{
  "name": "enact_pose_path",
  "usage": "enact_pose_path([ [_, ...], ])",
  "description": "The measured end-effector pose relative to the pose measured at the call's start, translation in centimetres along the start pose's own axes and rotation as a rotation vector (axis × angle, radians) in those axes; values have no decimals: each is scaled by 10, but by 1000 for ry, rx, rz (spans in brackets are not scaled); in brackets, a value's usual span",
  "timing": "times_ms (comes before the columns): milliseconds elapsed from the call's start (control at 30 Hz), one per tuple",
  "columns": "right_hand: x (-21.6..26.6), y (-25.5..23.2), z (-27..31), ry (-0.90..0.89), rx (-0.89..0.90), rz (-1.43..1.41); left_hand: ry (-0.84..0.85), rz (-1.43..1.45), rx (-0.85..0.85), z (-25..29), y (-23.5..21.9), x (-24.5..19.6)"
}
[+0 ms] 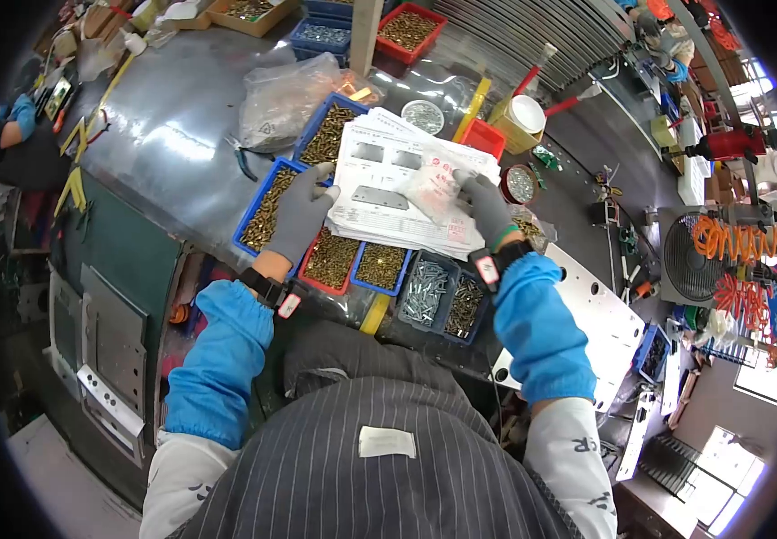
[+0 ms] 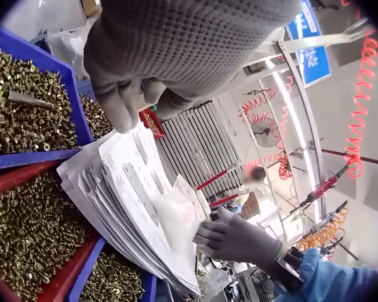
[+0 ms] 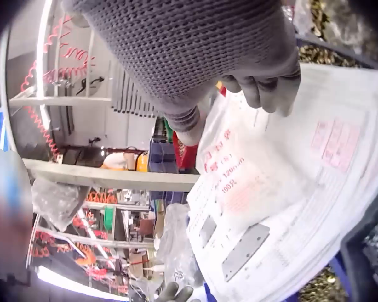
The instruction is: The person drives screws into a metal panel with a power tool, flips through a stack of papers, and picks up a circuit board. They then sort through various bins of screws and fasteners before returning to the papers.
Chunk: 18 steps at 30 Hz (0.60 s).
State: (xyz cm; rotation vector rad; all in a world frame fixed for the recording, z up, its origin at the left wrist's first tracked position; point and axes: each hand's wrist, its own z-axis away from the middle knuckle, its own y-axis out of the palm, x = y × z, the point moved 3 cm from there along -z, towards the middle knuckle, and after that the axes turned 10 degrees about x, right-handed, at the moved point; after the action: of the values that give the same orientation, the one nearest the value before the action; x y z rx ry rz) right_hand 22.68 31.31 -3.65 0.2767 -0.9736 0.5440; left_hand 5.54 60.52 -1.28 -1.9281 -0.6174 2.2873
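Observation:
My gloved left hand [image 1: 301, 211] lies at the left edge of a thick stack of printed sheets [image 1: 361, 220], fingertips right at the paper. In the left wrist view its loosely bent fingers [image 2: 120, 110] point down over the stack's far corner. A clear plastic bag with red print [image 1: 433, 189] rests on top of the sheets. My gloved right hand [image 1: 487, 208] is at the bag's right side; in the left wrist view its fingers extend toward it. The right wrist view shows thumb and fingers around the bag's [image 3: 239, 170] upper end, partly hiding it.
Blue bins of brass-coloured screws [image 1: 267, 211] flank the stack on the left. A red bin [image 1: 330, 260], a small blue bin [image 1: 379, 267] and dark bins of silver and dark screws [image 1: 426, 289] line the front. Pliers [image 1: 243, 160] lie at left; a white perforated panel [image 1: 586, 314] is at right.

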Motion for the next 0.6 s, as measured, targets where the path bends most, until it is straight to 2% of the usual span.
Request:
enact_pose_path([
  [33, -18, -2, -18, 28, -3, -31, -34, -23, -7, -4, 1, 0],
  [67, -18, 5, -15, -35, -9, -137, -32, -21, 1, -8, 3, 2],
  [133, -11, 9, -11, -33, -10, -170, -50, -189, -31, -18, 4, 8],
  [267, 2, 5, 17, -7, 18, -241, -63, -337, -24, -41, 5, 22],
  [367, 5, 3, 44, -19, 180, -131, -50, -329, -11, -53, 9, 33],
  [400, 2, -1, 55, -5, 172, -141, -48, -308, -5, -57, 11, 37],
  [467, -2, -2, 79, -60, 308, 43, -58, -318, 15, -61, 13, 41],
  [500, -4, -3, 91, 19, 348, 16, -62, -276, 32, -64, 15, 43],
  [533, -8, -10, 96, 26, 345, 9, -64, -234, 43, -65, 15, 42],
  [600, -12, -13, 103, -97, 583, 279, -67, -244, 53, -66, 16, 38],
])
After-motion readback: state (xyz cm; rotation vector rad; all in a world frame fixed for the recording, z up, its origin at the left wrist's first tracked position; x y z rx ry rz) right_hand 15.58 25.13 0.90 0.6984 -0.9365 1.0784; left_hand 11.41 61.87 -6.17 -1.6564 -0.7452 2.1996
